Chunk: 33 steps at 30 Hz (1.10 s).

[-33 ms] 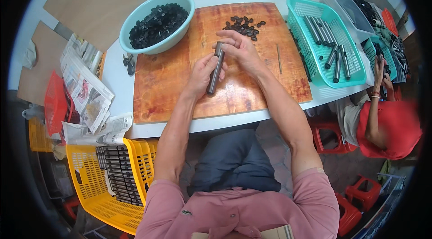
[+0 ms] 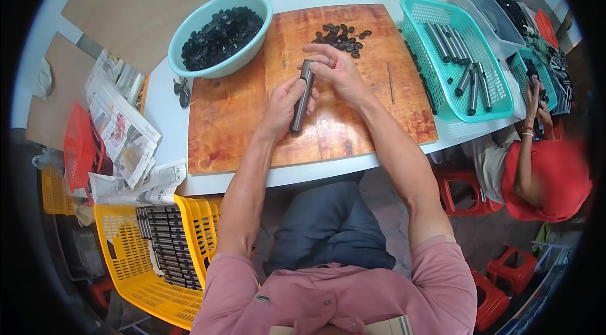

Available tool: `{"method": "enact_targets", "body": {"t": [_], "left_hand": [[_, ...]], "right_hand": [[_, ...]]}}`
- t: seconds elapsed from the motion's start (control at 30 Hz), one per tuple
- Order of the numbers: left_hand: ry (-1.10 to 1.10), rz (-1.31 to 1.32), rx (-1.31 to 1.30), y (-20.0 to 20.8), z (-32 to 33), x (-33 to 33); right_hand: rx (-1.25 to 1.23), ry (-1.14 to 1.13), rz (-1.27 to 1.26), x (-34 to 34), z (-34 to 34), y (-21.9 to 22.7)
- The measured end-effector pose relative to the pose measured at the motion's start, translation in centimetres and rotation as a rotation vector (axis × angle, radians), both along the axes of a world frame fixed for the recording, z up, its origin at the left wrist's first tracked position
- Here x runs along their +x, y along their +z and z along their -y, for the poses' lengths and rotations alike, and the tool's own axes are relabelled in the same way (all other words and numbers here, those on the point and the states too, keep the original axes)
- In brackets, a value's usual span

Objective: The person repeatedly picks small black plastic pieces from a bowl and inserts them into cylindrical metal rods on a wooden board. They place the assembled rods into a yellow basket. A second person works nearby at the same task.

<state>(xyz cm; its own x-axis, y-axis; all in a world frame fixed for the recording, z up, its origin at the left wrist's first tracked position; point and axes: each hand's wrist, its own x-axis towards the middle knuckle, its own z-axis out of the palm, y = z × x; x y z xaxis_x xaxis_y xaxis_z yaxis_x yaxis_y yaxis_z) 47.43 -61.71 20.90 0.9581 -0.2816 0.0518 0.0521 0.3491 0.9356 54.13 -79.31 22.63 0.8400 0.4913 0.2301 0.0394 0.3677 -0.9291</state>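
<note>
Left grip: left hand [image 2: 282, 107] wrapped round a dark, smooth cylindrical tube [image 2: 303, 101].
Right grip: right hand [image 2: 341, 75] at the tube's far end; I can't tell if it pinches anything.
Tube position: over the glossy reddish-brown wooden board [image 2: 233, 123], nearer me than the loose small black oval pieces [image 2: 341, 39].
Tube handling: I'd keep the left hold firm, far end steady, right fingertips square to the rim.
</note>
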Motion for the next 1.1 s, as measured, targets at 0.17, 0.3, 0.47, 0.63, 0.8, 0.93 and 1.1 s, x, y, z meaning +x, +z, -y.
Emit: {"method": "enact_targets", "body": {"t": [0.17,0.3,0.47,0.63,0.8,0.93,1.1], "left_hand": [[0.019,0.019,0.203,1.2,-0.2,-0.1],[0.1,0.266,0.701,2.4,-0.6,0.3],[0.313,0.721,1.093,2.6,-0.2,0.6],[0.388,0.76,1.357,2.3,0.1,0.1],[0.398,0.802,1.435,1.6,0.4,0.0],[0.42,0.88,1.408,0.4,0.3,0.0],[0.429,0.909,1.386,0.1,0.4,-0.3]], "right_hand": [[-0.029,-0.023,0.052,0.3,0.4,0.1],[-0.037,-0.051,0.077,0.9,0.9,-0.4],[-0.223,-0.133,0.122,1.7,1.3,-0.9],[-0.326,-0.174,0.091,1.3,1.2,-0.6],[-0.389,-0.12,0.103,2.1,1.6,-1.6],[-0.443,-0.04,0.148,2.7,2.2,-2.3],[-0.457,0.003,0.134,2.7,2.5,-2.2]]}}
